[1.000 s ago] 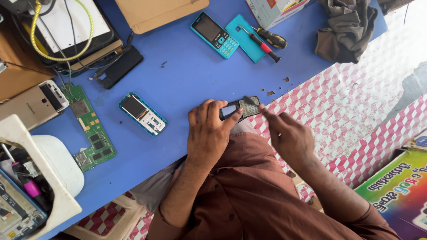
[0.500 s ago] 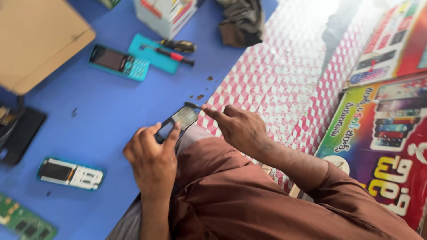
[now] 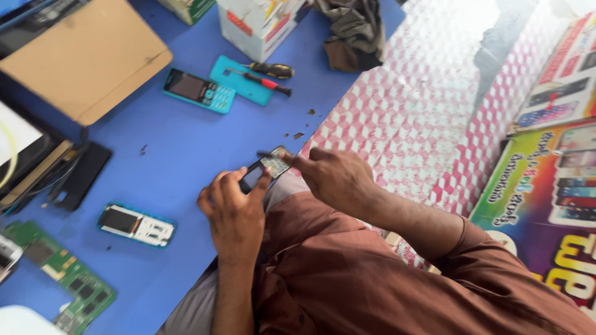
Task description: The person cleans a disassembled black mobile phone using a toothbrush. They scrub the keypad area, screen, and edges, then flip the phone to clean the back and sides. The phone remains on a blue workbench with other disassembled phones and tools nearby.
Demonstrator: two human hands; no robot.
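Left hand (image 3: 233, 214): fingers curled around a small dark keypad phone (image 3: 266, 169), holding it tilted over the edge of the blue table (image 3: 186, 142)
Right hand (image 3: 335, 177): fingertips pinched on a thin tool whose tip meets the phone's upper end; the tool is blurred
On the table: turquoise phone (image 3: 198, 90); red-handled screwdriver (image 3: 267, 82); open phone body (image 3: 135, 224); green circuit board (image 3: 68, 273); cardboard sheet (image 3: 81, 56)

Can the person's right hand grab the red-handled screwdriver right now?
Probably not yet: the right hand is busy at the small dark keypad phone held by the left hand; the red-handled screwdriver lies apart, though the blue table between looks bare.
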